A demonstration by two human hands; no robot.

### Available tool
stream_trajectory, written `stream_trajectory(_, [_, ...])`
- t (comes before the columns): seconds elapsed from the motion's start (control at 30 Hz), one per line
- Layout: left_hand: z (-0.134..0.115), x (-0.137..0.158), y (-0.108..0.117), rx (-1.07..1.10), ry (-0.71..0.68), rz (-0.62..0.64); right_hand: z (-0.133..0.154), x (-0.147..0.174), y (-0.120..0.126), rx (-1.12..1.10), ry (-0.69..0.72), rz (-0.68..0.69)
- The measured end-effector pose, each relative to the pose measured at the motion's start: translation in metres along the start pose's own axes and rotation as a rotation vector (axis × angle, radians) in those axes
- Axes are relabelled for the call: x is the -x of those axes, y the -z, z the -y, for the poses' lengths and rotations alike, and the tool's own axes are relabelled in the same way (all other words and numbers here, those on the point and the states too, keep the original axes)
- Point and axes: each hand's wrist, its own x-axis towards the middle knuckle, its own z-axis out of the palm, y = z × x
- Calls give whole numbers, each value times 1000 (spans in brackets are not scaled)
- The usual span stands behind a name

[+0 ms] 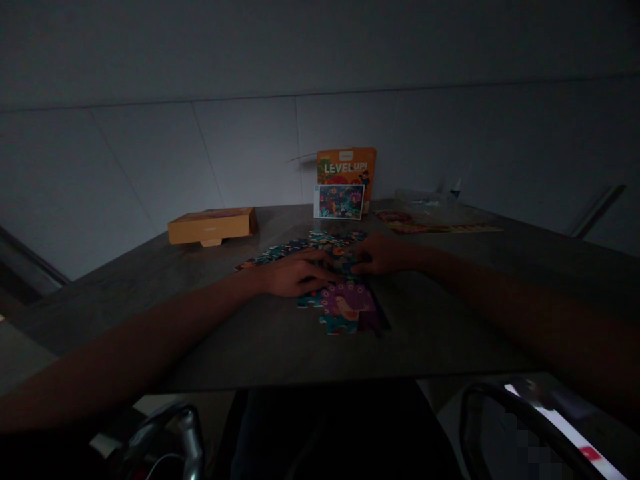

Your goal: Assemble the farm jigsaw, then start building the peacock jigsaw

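A partly joined jigsaw puzzle [345, 303] lies on the grey table, with a purple peacock in its near part. My left hand [295, 275] rests flat over the puzzle's left side, its fingers stretched out and touching the pieces. At the puzzle's right edge, my right hand [377, 255] has its thumb and fingers bent together at a puzzle piece [349, 268], which they partly hide. Loose puzzle pieces [280, 251] lie in a heap behind my left hand. Dim light blurs the single pieces under my fingers.
Against the wall stands an orange "LEVEL UP!" box [345, 167], with a small picture card [339, 202] leaning before it. An orange box lid [213, 227] lies back left. A flat printed sheet [440, 222], a clear plastic tray [423, 198] and a bottle [455, 189] are back right.
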Motion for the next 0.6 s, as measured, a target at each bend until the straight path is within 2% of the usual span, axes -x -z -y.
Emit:
stream_trajectory(0.27, [-1,-1,1,-1,-2,-7,0,-1,0,-10,-35,22])
stream_trajectory(0.6, [0,0,0,-3,0,8,3,1,0,-52,42,0])
